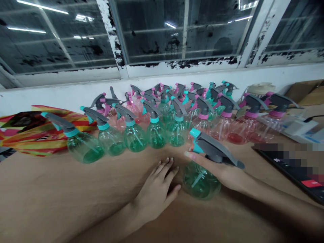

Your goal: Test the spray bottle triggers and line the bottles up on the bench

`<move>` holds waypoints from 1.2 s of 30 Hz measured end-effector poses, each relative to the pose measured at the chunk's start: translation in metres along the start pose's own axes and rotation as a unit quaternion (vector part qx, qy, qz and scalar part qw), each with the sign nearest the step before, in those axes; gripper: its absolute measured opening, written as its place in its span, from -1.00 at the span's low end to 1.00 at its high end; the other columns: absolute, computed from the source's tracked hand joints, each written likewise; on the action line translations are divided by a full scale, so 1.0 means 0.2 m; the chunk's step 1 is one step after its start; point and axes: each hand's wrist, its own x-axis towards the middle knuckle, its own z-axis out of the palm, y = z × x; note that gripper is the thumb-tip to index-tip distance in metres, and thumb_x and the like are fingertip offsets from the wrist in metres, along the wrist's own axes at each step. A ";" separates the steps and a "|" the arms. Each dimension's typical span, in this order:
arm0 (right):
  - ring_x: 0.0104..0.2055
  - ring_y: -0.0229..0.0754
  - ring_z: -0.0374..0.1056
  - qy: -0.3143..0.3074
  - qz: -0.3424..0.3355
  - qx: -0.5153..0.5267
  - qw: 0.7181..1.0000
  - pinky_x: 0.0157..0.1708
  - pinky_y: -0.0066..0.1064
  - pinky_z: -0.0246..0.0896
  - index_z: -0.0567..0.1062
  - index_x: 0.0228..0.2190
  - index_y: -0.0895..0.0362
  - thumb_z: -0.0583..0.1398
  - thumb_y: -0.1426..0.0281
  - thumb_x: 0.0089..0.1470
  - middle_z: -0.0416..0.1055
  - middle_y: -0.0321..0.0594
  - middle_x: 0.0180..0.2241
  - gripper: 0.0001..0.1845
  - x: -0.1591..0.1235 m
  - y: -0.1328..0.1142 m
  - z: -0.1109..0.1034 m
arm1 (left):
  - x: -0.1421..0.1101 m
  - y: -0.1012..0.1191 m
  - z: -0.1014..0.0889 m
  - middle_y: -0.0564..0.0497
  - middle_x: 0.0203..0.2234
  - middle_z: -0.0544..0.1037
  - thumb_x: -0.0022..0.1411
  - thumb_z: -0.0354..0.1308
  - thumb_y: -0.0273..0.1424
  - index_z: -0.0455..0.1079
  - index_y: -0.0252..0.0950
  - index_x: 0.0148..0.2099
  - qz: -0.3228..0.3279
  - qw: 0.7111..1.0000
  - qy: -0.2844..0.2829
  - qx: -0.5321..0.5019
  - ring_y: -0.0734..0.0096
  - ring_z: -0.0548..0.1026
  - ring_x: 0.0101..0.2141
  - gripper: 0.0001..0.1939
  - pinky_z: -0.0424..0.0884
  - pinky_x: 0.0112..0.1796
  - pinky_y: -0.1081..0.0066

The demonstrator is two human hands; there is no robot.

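Observation:
My right hand (222, 173) is wrapped round the neck of a green spray bottle (201, 185), just below its grey and teal trigger head. The bottle is roughly upright at the front of the wooden table (76, 195). To its left, my left hand (158, 189) lies flat on the tabletop with fingers stretched out, holding nothing. Beyond my hands stands a row of spray bottles: green ones with teal collars, such as the green bottle (135, 140), and pink ones with pink collars, such as the pink bottle (238, 131).
Several more spray bottles crowd behind the front row, against the white wall (283, 76). A striped plastic bag (32, 135) lies at the left. On the right are a dark tablet-like device (283, 168), a white power strip (298, 128) and a cardboard box (307, 92).

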 end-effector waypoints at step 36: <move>-0.29 -0.14 0.49 -0.068 -0.016 0.108 0.992 -0.25 -0.32 0.41 0.45 -0.37 0.02 0.23 0.19 0.03 0.53 -0.30 -0.36 -0.83 -0.03 0.00 0.00 | 0.01 0.00 -0.01 -0.22 0.22 0.21 0.35 0.05 -0.31 0.18 -0.37 0.23 -0.002 1.000 0.001 -0.012 0.05 0.10 0.24 -0.54 0.15 0.15 0.01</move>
